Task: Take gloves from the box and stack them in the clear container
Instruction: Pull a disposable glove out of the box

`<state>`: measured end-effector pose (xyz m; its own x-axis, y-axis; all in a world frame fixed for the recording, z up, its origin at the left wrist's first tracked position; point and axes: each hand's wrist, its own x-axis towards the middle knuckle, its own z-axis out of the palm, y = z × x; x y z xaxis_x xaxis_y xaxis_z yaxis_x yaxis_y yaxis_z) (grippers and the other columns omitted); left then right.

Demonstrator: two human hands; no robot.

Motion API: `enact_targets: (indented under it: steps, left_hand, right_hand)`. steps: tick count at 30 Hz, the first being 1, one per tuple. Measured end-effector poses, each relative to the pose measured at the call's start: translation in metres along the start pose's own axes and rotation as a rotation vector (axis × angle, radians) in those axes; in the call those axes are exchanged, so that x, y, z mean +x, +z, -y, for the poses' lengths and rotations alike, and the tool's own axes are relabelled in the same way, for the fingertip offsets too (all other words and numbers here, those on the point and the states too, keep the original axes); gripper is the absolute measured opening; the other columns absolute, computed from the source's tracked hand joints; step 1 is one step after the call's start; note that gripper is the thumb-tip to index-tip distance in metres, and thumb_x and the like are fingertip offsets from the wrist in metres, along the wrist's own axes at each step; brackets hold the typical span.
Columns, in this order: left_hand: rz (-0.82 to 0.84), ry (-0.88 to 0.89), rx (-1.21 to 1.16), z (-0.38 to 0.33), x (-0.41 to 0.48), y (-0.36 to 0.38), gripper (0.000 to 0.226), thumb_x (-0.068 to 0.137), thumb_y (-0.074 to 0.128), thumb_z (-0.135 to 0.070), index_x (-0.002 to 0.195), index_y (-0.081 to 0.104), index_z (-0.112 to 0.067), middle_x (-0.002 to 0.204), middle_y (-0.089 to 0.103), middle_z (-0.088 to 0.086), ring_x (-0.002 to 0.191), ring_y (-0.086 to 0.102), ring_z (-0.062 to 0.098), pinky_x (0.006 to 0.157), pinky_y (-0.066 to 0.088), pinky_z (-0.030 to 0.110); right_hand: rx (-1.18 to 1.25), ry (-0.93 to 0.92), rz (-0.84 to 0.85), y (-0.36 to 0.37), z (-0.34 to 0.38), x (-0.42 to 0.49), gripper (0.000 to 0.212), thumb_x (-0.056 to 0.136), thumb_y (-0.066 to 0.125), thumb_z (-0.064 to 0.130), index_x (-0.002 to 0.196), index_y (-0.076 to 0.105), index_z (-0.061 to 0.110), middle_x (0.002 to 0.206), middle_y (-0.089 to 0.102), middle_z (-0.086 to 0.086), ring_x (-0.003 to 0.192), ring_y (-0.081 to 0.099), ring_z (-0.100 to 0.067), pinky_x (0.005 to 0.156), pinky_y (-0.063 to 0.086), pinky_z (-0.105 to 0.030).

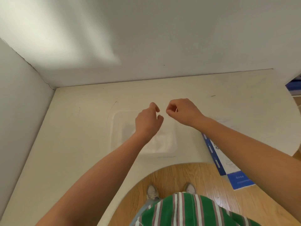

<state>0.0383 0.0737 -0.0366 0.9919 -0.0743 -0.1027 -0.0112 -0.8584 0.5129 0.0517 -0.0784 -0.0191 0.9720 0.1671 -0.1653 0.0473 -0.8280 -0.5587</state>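
Glove (176,110) showed only as a pale sliver pinched in the right hand (182,111) above the clear container (162,154) on the counter (73,144), the box (236,178) just beside. The left hand (148,119) was curled, its hold unclear; placing seemed the step in hand, needing a flat lowering
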Motion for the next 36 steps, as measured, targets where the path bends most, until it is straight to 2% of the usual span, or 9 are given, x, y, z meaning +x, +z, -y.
enact_targets:
  steps: [7, 15, 21, 24, 26, 29, 31, 33, 36]
  left_hand:
    - [0.293, 0.232, -0.200, -0.095, -0.014, 0.059, 0.030, 0.092, 0.055, -0.022, 0.121, 0.048, -0.016, 0.079, 0.061, -0.002, 0.079, 0.060, 0.021, 0.072, 0.049, 0.034]
    - [0.575, 0.207, -0.070, -0.122, -0.024, 0.129, 0.047, 0.090, 0.061, -0.022, 0.132, 0.042, -0.015, 0.101, 0.066, 0.011, 0.095, 0.061, 0.027, 0.081, 0.048, 0.038]
    - [0.578, 0.178, -0.005, -0.130, -0.029, 0.148, 0.062, 0.085, 0.069, -0.027, 0.136, 0.036, -0.020, 0.091, 0.060, 0.004, 0.085, 0.060, 0.026, 0.072, 0.049, 0.036]
    - [0.534, 0.155, 0.050, -0.135, -0.031, 0.153, 0.064, 0.081, 0.072, -0.027, 0.132, 0.033, -0.021, 0.086, 0.055, 0.001, 0.079, 0.056, 0.025, 0.065, 0.044, 0.034]
    - [0.522, 0.146, 0.068, -0.137, -0.031, 0.154, 0.064, 0.080, 0.073, -0.027, 0.130, 0.033, -0.020, 0.081, 0.053, -0.001, 0.079, 0.056, 0.026, 0.064, 0.044, 0.034]
    - [0.521, 0.111, 0.079, -0.138, -0.027, 0.154, 0.066, 0.078, 0.075, -0.027, 0.128, 0.032, -0.021, 0.076, 0.051, -0.003, 0.078, 0.056, 0.025, 0.063, 0.044, 0.033]
    - [0.522, 0.089, 0.084, -0.139, -0.026, 0.154, 0.067, 0.078, 0.076, -0.028, 0.127, 0.032, -0.022, 0.081, 0.053, -0.002, 0.079, 0.056, 0.024, 0.063, 0.043, 0.033]
    - [0.522, 0.085, 0.091, -0.140, -0.026, 0.155, 0.066, 0.077, 0.076, -0.028, 0.126, 0.032, -0.023, 0.084, 0.054, -0.001, 0.078, 0.056, 0.023, 0.063, 0.043, 0.033]
    - [0.527, 0.084, 0.096, -0.140, -0.025, 0.156, 0.066, 0.077, 0.077, -0.028, 0.126, 0.033, -0.022, 0.088, 0.056, 0.000, 0.080, 0.057, 0.023, 0.064, 0.044, 0.034]
  right_hand:
    - [-0.053, 0.298, -0.035, -0.036, -0.113, -0.057, 0.011, 0.089, 0.059, 0.020, 0.093, 0.069, 0.016, 0.094, 0.068, 0.000, 0.087, 0.061, -0.017, 0.080, 0.051, -0.034]
    - [-0.106, 0.403, -0.004, -0.006, -0.177, -0.105, 0.031, 0.087, 0.066, 0.035, 0.114, 0.065, 0.021, 0.109, 0.057, -0.002, 0.090, 0.059, -0.018, 0.078, 0.051, -0.034]
    - [-0.192, 0.316, -0.078, 0.005, -0.185, -0.109, 0.015, 0.091, 0.061, 0.029, 0.095, 0.072, 0.020, 0.100, 0.058, -0.003, 0.085, 0.060, -0.022, 0.071, 0.050, -0.033]
    - [-0.080, 0.296, -0.109, 0.002, -0.189, -0.108, 0.010, 0.088, 0.063, 0.024, 0.085, 0.071, 0.019, 0.093, 0.058, -0.001, 0.083, 0.060, -0.020, 0.072, 0.051, -0.035]
    - [0.079, 0.285, -0.137, -0.005, -0.193, -0.108, 0.005, 0.085, 0.068, 0.021, 0.080, 0.069, 0.019, 0.089, 0.058, 0.002, 0.079, 0.058, -0.014, 0.071, 0.048, -0.028]
    - [0.413, 0.267, -0.195, -0.023, -0.195, -0.112, 0.003, 0.087, 0.069, 0.017, 0.087, 0.066, 0.017, 0.093, 0.062, 0.002, 0.082, 0.058, -0.006, 0.073, 0.044, -0.015]
    - [0.601, 0.267, -0.274, -0.036, -0.194, -0.114, 0.003, 0.091, 0.064, 0.014, 0.094, 0.065, 0.014, 0.094, 0.064, 0.003, 0.084, 0.059, -0.006, 0.075, 0.045, -0.016]
    - [0.638, 0.286, -0.284, -0.043, -0.196, -0.113, 0.011, 0.092, 0.064, 0.017, 0.102, 0.062, 0.013, 0.095, 0.062, 0.005, 0.085, 0.057, -0.005, 0.076, 0.045, -0.019]
    - [0.498, 0.403, -0.071, -0.039, -0.204, -0.112, 0.039, 0.087, 0.070, 0.035, 0.114, 0.052, 0.015, 0.105, 0.059, 0.003, 0.094, 0.059, -0.011, 0.076, 0.049, -0.025]
